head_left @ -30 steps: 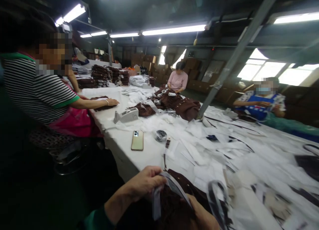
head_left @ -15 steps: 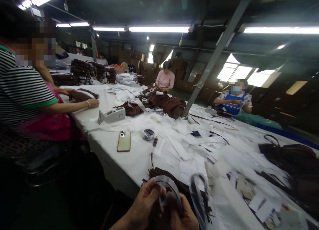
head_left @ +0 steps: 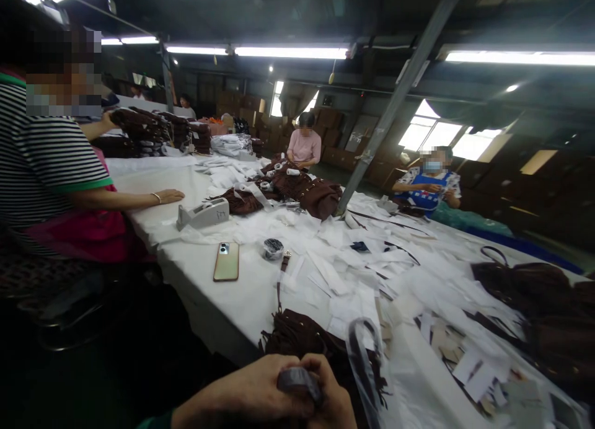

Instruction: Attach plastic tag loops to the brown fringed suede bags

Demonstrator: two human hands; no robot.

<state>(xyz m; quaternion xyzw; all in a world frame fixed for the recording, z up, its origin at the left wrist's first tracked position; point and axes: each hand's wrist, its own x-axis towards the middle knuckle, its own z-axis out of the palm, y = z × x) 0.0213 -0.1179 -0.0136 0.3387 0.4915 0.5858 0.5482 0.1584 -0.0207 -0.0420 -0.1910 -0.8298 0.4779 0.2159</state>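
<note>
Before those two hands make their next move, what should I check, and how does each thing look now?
1. Left hand gripping the grey strip: ok.
2. Right hand gripping it too: ok.
3. Brown bag close by: ok, just beyond the hands.
4. Phone apart from the hands: ok.
5. Tabletop tidy: not ok, white sheets lie scattered.
6. Strip's whole length visible: not ok, the hands hide part.

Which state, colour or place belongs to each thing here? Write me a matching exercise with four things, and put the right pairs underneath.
Things
1. Phone
2. Grey strip
3. Tape dispenser
4. Masked person's apron

Matches
A. bright blue
B. just beyond the phone
C. held between left hand and right hand
D. lying camera side up

Pairs: 1-D; 2-C; 3-B; 4-A
</note>
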